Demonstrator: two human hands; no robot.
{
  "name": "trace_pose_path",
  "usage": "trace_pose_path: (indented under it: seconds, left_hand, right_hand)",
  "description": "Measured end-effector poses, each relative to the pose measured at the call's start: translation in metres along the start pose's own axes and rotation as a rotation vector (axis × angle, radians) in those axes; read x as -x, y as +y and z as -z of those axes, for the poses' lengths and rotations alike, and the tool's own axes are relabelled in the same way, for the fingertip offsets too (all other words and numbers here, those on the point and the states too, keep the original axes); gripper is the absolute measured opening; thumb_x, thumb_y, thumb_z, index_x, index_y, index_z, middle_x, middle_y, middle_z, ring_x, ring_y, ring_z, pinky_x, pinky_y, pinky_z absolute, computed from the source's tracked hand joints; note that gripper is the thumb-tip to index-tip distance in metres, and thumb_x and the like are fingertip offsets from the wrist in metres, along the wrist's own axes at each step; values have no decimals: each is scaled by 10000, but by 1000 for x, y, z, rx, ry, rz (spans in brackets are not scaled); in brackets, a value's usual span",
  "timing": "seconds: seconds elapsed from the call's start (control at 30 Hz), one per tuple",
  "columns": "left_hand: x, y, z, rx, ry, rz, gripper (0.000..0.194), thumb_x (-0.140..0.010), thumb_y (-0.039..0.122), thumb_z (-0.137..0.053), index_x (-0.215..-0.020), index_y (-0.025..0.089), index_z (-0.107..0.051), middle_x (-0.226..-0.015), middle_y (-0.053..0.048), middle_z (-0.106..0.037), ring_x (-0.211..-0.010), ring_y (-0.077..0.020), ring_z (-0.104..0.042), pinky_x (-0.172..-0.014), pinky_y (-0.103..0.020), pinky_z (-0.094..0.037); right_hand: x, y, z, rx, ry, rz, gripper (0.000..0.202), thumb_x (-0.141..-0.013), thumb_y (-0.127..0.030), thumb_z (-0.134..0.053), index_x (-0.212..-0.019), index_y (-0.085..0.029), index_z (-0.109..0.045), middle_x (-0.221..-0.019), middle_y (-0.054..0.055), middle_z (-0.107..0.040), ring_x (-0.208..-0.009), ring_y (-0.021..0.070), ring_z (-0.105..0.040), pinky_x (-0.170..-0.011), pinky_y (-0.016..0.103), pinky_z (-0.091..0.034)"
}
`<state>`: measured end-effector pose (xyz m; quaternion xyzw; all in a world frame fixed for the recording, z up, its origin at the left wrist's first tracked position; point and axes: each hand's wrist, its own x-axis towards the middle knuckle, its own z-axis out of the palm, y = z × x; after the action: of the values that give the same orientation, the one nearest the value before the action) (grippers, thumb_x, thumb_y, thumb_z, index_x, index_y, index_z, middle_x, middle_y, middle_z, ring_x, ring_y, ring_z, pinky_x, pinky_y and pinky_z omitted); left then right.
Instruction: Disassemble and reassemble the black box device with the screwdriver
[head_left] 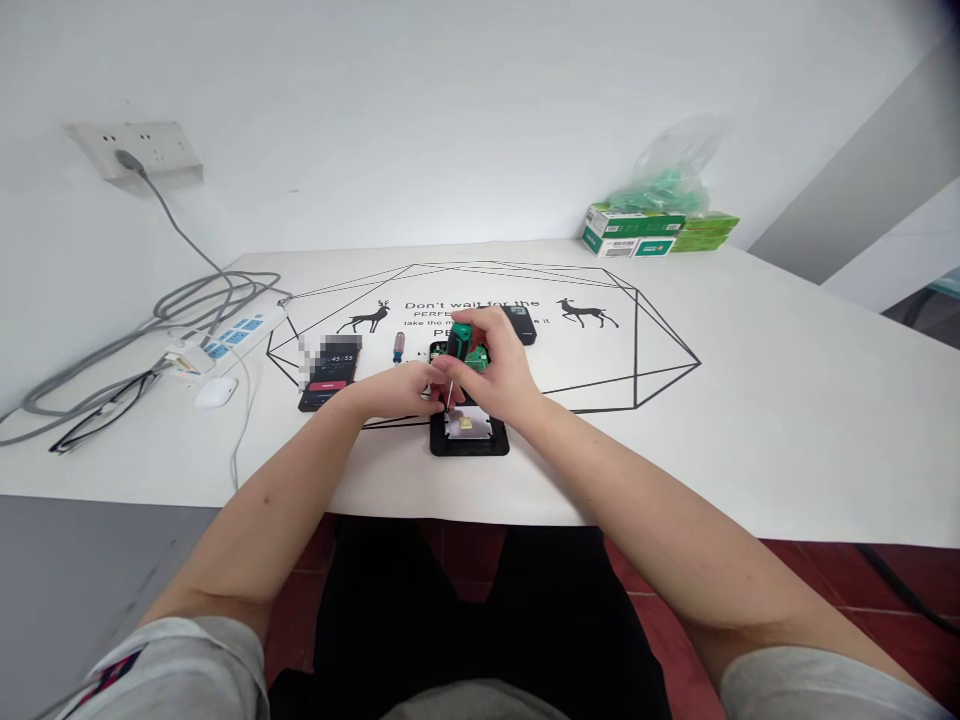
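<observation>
My right hand [499,365] grips a green and black screwdriver [459,340], held upright with its thin shaft pointing down at the left side of an opened black device [469,447]. The device lies on the table, with a silvery plate and a small yellowish square showing in its near part and green circuit board in its far part. My left hand [409,390] is at the device's left side, fingers drawn together beside the screwdriver shaft. What those fingers hold, if anything, is too small to tell. Both hands hide the device's middle.
A small screwdriver [399,347] and a phone [331,372] lie to the left, a black object [520,325] behind my right hand. Farther left are a power strip [244,335], cables, glasses [103,412] and a white case [216,392]. Green-white boxes [634,230] stand at the back right.
</observation>
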<state>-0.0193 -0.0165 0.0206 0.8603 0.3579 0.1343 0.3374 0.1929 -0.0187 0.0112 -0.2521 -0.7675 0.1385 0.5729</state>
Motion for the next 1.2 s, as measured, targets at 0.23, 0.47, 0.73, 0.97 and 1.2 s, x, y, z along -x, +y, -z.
trace_pose_path:
  seconds: [0.23,0.47,0.73,0.97,1.2]
  left_hand:
    - [0,4,2,-49,-33,34,168,-860,236,-695,-998,207,-787,-841,-18,-708,-766,-190,-635,-705,-292,-495]
    - [5,12,5,-72,47,50,134,-941,264,-630,-971,201,-744,-909,-30,-751,-808,-195,-662,-768,-318,-533]
    - [0,5,7,-147,298,147,214,-929,151,-559,-960,193,-766,-936,-29,-792,-902,-217,-720,-876,-337,-573]
    - [-3,-15,13,-434,518,352,331,-959,95,-515,-1093,172,-807,-1080,-101,-816,-1029,-282,-731,-972,-408,-578]
    - [-2,-22,16,-524,522,445,361,-996,82,-494,-1160,159,-806,-1192,-134,-808,-1125,-310,-716,-994,-439,-566]
  right_hand:
    - [5,-4,1,-173,-59,-38,424,-1075,-265,-513,-1491,-338,-554,-1408,102,-700,-1120,259,-747,-970,517,-666]
    - [3,1,-5,-117,43,42,345,-1004,-275,-698,-1336,-326,-616,-1250,81,-683,-1077,253,-675,-782,414,-624]
    - [0,-3,3,-114,26,175,416,-1069,-183,-514,-1418,-354,-660,-1088,38,-645,-948,209,-617,-849,435,-581]
    - [1,1,1,-159,97,45,278,-1001,-273,-701,-1271,-324,-661,-1083,31,-611,-914,195,-628,-784,402,-592]
    - [4,0,-6,-395,92,-178,357,-943,-385,-831,-1203,-331,-593,-1353,44,-736,-938,192,-796,-892,442,-674]
